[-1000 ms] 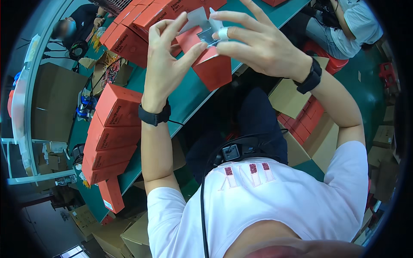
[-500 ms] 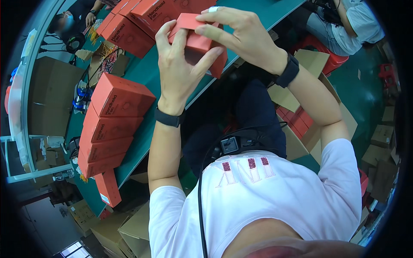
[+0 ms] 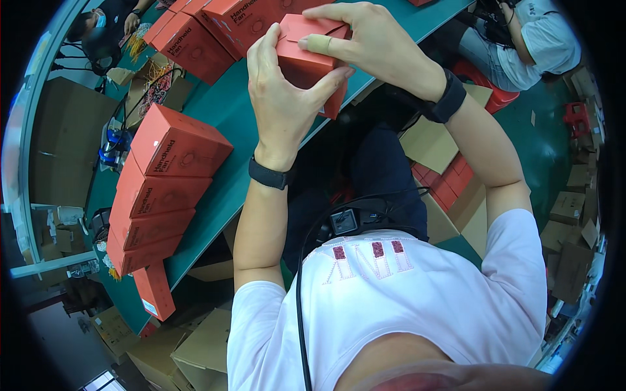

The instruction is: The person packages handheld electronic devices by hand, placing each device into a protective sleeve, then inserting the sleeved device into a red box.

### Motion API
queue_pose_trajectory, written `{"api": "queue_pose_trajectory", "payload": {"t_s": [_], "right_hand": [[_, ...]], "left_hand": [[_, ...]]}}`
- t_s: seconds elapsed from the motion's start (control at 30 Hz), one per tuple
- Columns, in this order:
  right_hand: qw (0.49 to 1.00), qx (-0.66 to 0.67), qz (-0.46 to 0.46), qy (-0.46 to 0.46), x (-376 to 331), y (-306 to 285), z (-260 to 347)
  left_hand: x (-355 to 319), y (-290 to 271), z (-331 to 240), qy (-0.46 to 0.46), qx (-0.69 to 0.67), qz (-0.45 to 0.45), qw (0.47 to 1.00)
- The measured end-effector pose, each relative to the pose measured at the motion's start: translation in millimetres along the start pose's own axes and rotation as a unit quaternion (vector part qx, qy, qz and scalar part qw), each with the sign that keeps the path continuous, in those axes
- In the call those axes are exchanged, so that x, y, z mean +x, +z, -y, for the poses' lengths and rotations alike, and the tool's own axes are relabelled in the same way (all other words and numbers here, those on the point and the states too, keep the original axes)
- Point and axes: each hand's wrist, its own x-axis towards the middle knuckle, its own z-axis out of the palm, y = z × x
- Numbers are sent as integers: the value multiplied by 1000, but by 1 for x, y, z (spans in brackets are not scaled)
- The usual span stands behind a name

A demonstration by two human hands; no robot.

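Observation:
A small red cardboard box is held up at the near edge of the table, its top facing me. My left hand is wrapped round its left and near sides, thumb across the near face. From the right, my right hand rests on the top, fingers closed at the flap, which lies almost flat with a narrow gap at one edge. Whatever is inside the box is hidden. Just left of my hands, a row of similar red boxes stands on the green table.
More red boxes are stacked farther back. An open carton with red boxes inside stands by my right side. Co-workers sit at the far left and at the right, one on a red stool. Brown cartons lie below the table.
The top flap was raised and now lies nearly flat. My right hand has pressed down onto it, and both hands have shifted slightly right with the box.

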Motion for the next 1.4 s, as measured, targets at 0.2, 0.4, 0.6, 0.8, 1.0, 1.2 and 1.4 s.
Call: {"api": "queue_pose_trajectory", "payload": {"t_s": [0.2,0.4,0.6,0.8,1.0,1.2,1.4], "right_hand": [[996,-75,-31,-40,1,19,-16],[983,-82,-143,-76,1,33,-24],[985,-71,-130,-84,1,33,-27],[979,-104,-36,-169,-3,20,-52],[977,193,42,78,27,-29,-26],[937,-109,-15,-331,-17,-62,23],[852,-187,180,-455,-53,0,62]], "left_hand": [[-1,2,2,-2,-6,-3,1000],[-2,2,3,-9,-7,-3,1000],[-3,4,2,0,6,-7,1000],[-6,12,-3,-1,0,-8,1000],[-6,7,1,-18,-41,3,999],[-6,-47,23,-313,-482,-62,816],[-69,-82,28,-528,-599,21,601]]}}
